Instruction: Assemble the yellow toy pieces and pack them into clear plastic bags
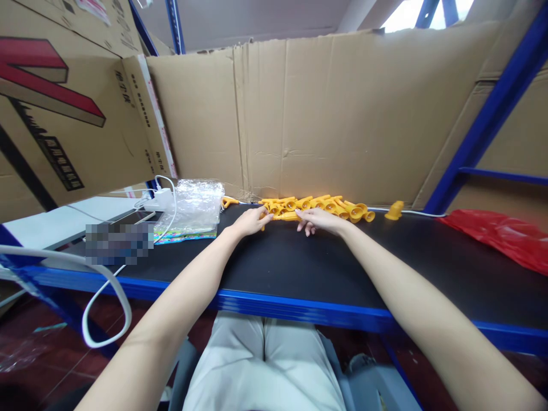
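Both hands meet at the yellow pile, one piece stretched between them!
The left hand's grip [252, 221] pinches one end of a yellow piece [285, 217], the right hand's grip [319, 220] pinches the other, fingers covering both tips; it sits low over the black worktop [299, 268], right before the heap of yellow pieces [355, 211], the back ones masked by the front. Off left, a pixelated patch [120, 242] blots out whatever lies there, and the red plastic bag [496, 234] runs out of frame right. Lettering now: the carton [115, 137] carries sideways Chinese characters, too small to read surely, and a big red block shape, cut off.
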`<state>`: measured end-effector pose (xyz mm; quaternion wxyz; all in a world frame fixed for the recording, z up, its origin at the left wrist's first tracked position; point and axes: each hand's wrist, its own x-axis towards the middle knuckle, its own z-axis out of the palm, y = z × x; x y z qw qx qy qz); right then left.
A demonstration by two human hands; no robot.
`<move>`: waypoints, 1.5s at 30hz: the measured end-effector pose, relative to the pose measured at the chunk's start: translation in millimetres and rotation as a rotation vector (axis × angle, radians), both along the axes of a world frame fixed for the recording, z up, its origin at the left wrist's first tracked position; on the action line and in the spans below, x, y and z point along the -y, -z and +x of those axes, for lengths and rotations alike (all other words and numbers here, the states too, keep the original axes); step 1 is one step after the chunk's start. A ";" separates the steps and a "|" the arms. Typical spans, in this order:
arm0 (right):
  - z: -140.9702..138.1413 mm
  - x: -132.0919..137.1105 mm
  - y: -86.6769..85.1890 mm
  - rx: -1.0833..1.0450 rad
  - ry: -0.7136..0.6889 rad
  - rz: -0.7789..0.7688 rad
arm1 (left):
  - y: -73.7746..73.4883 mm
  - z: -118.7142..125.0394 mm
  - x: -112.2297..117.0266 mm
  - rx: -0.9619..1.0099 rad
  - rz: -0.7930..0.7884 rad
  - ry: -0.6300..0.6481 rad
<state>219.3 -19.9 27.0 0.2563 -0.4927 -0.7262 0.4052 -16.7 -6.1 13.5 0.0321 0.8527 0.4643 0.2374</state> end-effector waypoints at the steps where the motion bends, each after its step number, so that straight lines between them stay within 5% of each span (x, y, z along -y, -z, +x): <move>1: 0.4 -0.6 0.2 0.002 0.004 0.014 | 0.1 0.1 -0.5 -0.008 0.009 -0.005; 9: 2.6 -2.1 0.3 -0.024 -0.002 0.140 | 0.6 1.9 1.9 -0.057 0.055 -0.113; 19: -2.0 -3.9 5.0 -0.023 0.013 0.029 | 0.0 5.2 5.7 -0.049 0.077 -0.122; 27: 3.1 -5.5 11.5 -0.083 -0.003 0.125 | 3.0 6.9 6.0 -0.066 0.107 -0.145; 45: -15.5 1.0 10.2 -0.178 0.143 -0.067 | 4.2 9.4 7.3 -0.080 0.135 -0.190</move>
